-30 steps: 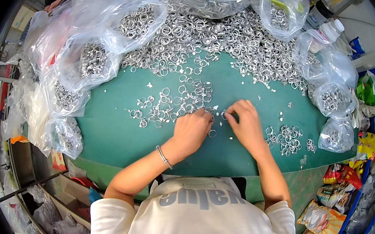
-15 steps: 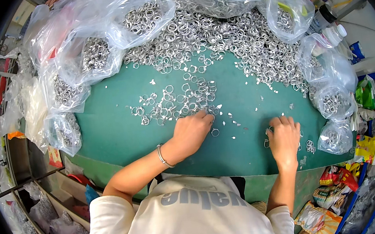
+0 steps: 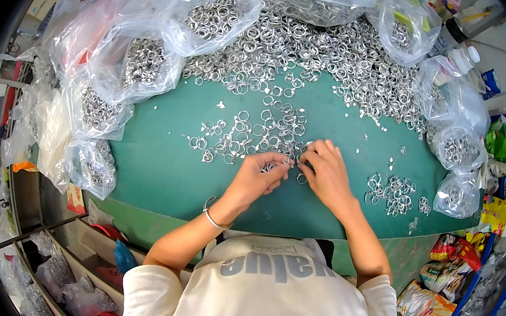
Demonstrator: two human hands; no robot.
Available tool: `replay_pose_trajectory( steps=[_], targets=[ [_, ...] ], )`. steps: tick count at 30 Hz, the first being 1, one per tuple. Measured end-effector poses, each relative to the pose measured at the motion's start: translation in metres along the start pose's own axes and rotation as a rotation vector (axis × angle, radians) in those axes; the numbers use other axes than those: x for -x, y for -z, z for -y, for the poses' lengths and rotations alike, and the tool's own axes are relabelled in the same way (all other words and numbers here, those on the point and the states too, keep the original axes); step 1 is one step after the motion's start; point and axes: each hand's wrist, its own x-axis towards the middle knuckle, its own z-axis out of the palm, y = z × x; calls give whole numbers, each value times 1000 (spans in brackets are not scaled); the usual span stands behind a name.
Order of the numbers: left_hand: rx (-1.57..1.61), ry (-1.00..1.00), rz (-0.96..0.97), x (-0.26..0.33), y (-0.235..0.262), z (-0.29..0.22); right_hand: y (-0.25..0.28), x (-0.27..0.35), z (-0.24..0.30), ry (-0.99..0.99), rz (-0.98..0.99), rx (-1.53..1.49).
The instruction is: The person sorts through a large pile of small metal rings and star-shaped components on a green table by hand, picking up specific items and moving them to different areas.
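Note:
My left hand (image 3: 261, 174) is curled, with a few silver metal rings (image 3: 269, 167) showing between its fingers and one at its fingertips. Close beside it, almost touching, my right hand (image 3: 326, 172) has thumb and forefinger pinched together; what they hold is too small to make out. A loose ring (image 3: 301, 178) lies just under the right fingertips. Beyond both hands spreads a scattered group of rings (image 3: 241, 137) with small silver bits among them. Off to the right of my right hand sits a smaller cluster of rings (image 3: 397, 194).
A large heap of silver rings (image 3: 353, 55) covers the far part of the green table (image 3: 161, 167). Clear plastic bags of rings (image 3: 211, 20) line its left, far and right edges. Shelves with bags (image 3: 61, 270) stand at the left, bright packets (image 3: 451, 254) at the lower right.
My right hand has moved left from the small cluster at the right, uncovering it, and now meets my left hand. The left hand has turned and lifted off the scattered rings with some in it.

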Motion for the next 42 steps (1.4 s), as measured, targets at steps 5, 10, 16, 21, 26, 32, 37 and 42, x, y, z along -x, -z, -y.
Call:
replay_pose_trajectory(
  steps=[5, 10, 16, 21, 26, 32, 37, 42],
  targets=[
    [308, 119, 145, 0, 2, -2, 11, 6, -6, -70, -30, -83],
    [278, 116, 167, 0, -3, -2, 23, 9, -5, -91, -41, -215],
    [145, 9, 245, -2, -21, -3, 36, 22, 6, -268, 3, -512],
    [-431, -479, -119, -7, -19, 14, 83, 62, -28, -463, -31, 19],
    [-890, -550, -250, -8, -23, 12, 97, 70, -29, -430, -46, 464],
    [-993, -587, -303, -11, -21, 15, 24, 17, 2, -16, -48, 78],
    [-535, -424, -115, -9, -16, 14, 18, 16, 4, -134, -123, -247],
    [374, 392, 311, -2, -10, 1, 28, 21, 25, -67, -48, -462]
  ],
)
